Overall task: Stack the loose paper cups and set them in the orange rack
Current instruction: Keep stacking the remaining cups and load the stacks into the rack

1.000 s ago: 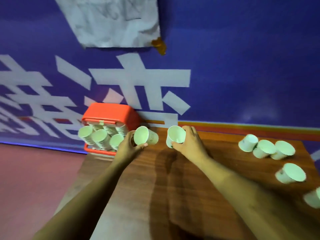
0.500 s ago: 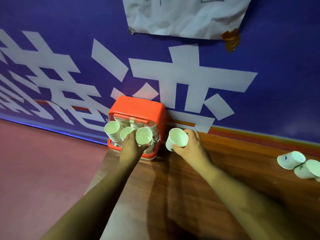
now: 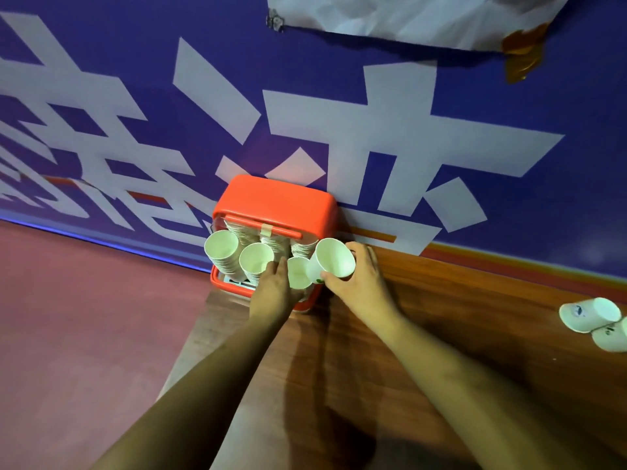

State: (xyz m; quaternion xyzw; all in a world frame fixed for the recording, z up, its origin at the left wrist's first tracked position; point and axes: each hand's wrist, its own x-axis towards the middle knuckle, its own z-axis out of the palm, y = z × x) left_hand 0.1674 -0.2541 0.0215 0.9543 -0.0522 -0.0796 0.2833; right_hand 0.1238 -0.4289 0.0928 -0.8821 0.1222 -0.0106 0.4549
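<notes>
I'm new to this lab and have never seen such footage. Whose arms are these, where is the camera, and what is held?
No machine here: a person wears one wide-angle camera on the head, looking down at their own bare arms. The brown wooden table stands against a blue banner wall. At its far left corner sits the orange plastic rack, holding stacks of white paper cups, mouths toward the camera. The left hand holds one white cup at the rack; the right hand grips another white paper cup beside it, fingers curled round it. Loose paper cups lie on their sides far right.
</notes>
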